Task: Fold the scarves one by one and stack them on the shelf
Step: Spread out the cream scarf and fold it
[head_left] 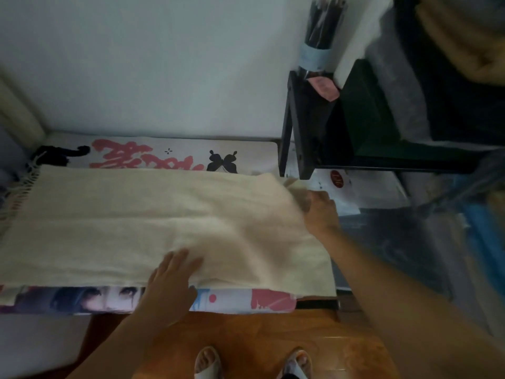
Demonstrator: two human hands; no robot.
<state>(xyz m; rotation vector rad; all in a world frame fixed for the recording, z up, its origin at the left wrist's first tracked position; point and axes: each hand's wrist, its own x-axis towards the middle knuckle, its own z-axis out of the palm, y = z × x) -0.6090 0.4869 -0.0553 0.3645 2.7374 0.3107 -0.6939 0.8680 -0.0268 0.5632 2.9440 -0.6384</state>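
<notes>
Scarf (142,222), cream and fringed at its 9 o'clock end, covers most of the printed mat (153,155) on the table, running lengthwise from 9 to 3 o'clock. It looks already doubled along its length, since a layered edge shows along the near side, but it lies long and is not yet brought end to end, so I judge the folding of this piece to be at an early or middle stage. Shelf (314,127), dark and standing at about 2 o'clock from the scarf, shows no folded scarf that I can make out; its inside is too dark to be sure. A yellowish cloth (459,42) sits at the far 1 o'clock corner, and whether it is another scarf I cannot tell. Right hand (318,212) is at the scarf's 3 o'clock end, its fingers curled on the bunched, lifted corner, apparently grasping it, though blur softens the detail. Left hand (170,280) lies at 6 o'clock on the near edge, fingers straight and spread, pressing the cloth flat and gripping nothing. Left to do, by my reading: bring the ends together, fold down to a compact size, place it on the shelf, then repeat for any further scarves.
</notes>
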